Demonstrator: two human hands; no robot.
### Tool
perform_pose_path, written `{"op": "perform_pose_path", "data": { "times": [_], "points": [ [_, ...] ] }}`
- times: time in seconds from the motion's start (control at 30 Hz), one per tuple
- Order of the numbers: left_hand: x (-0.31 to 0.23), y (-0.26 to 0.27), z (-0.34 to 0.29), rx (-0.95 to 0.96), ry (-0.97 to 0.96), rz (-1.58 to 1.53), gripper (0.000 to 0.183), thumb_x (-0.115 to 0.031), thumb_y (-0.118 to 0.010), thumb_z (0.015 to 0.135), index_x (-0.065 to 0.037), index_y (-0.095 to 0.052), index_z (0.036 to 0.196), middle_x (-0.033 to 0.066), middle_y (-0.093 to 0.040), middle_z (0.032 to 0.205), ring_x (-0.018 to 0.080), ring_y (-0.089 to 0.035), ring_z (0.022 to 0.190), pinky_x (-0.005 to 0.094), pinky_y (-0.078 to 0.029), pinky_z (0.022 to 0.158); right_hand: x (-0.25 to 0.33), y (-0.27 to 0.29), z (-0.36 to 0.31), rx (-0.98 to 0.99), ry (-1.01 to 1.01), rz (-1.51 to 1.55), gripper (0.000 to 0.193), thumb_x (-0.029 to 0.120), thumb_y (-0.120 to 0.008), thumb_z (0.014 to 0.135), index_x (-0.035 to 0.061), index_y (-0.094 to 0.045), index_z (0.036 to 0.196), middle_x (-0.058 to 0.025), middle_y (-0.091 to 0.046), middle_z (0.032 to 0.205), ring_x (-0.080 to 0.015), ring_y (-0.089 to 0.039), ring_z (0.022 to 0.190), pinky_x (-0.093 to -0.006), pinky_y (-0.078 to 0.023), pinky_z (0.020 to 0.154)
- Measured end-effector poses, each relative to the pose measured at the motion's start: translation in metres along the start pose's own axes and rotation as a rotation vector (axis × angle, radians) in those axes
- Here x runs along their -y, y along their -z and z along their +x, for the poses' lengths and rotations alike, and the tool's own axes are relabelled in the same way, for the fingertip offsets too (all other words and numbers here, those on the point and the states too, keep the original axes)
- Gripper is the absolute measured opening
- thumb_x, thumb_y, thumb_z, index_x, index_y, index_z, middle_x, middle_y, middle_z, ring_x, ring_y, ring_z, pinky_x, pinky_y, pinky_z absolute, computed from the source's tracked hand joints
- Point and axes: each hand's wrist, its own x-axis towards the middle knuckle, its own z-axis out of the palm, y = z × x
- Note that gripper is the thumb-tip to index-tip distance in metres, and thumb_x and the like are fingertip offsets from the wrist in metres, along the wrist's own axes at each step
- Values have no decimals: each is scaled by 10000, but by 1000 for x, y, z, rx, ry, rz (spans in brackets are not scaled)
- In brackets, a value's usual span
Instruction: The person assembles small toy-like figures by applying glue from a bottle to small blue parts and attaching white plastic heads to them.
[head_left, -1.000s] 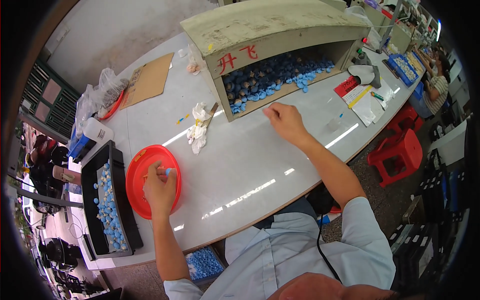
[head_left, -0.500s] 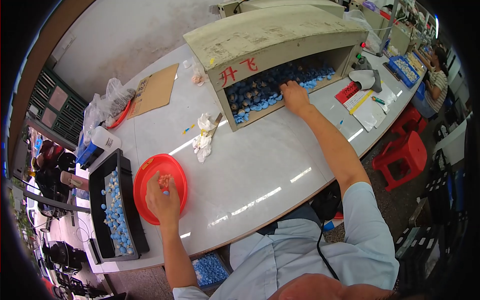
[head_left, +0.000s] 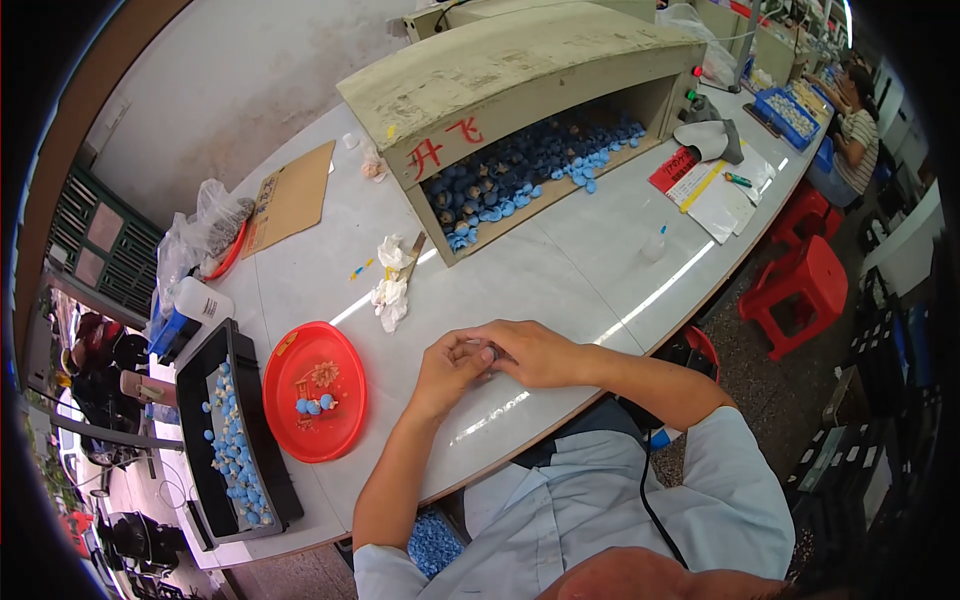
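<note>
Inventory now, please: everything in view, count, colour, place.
Table: one, grey, beneath hands
Machine: one, beige, table's back
Pieces: many, blue, in machine opening
Dish: one, red, left of hands
Balls: three, blue, in dish
Tray: one, black, left of dish
Parts: many, bluish, in tray
Cardboard: one, brown, back left
Tissue: some, white, central
Bottle: one, white, behind tray
Stools: two, red, right floor
Person: one, striped top, far right
Background clutter: uncountable
Small piece: one, dark, between hands
Left hand: one, bare, centre
Right hand: one, bare, against left

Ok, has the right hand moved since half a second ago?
Yes. Judged against the cream hood, the right hand has drawn back from the opening toward the person, and now meets the left hand.
</note>
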Motion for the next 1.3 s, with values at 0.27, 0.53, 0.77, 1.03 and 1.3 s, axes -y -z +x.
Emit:
{"op": "perform_pose_path", "data": {
  "times": [0.27, 0.53, 0.77, 1.03, 1.3],
  "points": [
    [0, 13, -6, -149, 115, -197, 300, -151, -638, 949, 0, -556, 1195, 91, -667, 1011, 187, -687, 859, 229, -552, 716, -39, 79, -71, -936, -282, -519, 459, 99, -757, 779, 27, -513, 1161, -154, -557, 1084, -321, -557, 974, -393, -463, 848],
    [2, 5, -5, -135, 110, -389, 276, -57, -668, 905, -10, -560, 1155, 101, -670, 1021, 215, -693, 937, 250, -592, 752, -110, 148, -82, -838, -554, -787, 385, 200, -759, 808, 5, -560, 1074, -146, -590, 1053, -327, -546, 1035, -413, -446, 870],
    [6, 8, -9, -128, 124, -205, 328, -61, -695, 884, 16, -566, 1176, 109, -682, 1000, 182, -693, 885, 240, -572, 757, -56, 77, -28, -430, -434, 116, 223, 128, -703, 866, 2, -599, 1017, -54, -618, 822, -133, -574, 791, -256, -470, 683],
    [-1, 12, -10, -119, 175, -272, 318, -39, -667, 890, 65, -571, 1175, 127, -676, 1002, 190, -690, 893, 260, -568, 780, -8, 10, -17, -223, -271, 117, 345, 97, -682, 870, -18, -569, 1175, -136, -680, 927, -165, -653, 808, -267, -501, 707],
    [1, 14, -8, -19, 185, -234, 309, -58, -694, 887, 61, -597, 1155, 113, -689, 982, 177, -700, 895, 238, -571, 771, -8, 2, -28, -341, 58, 86, 226, 46, -687, 809, -12, -636, 1022, -130, -661, 801, -195, -626, 652, -293, -479, 586]
  ]
}}
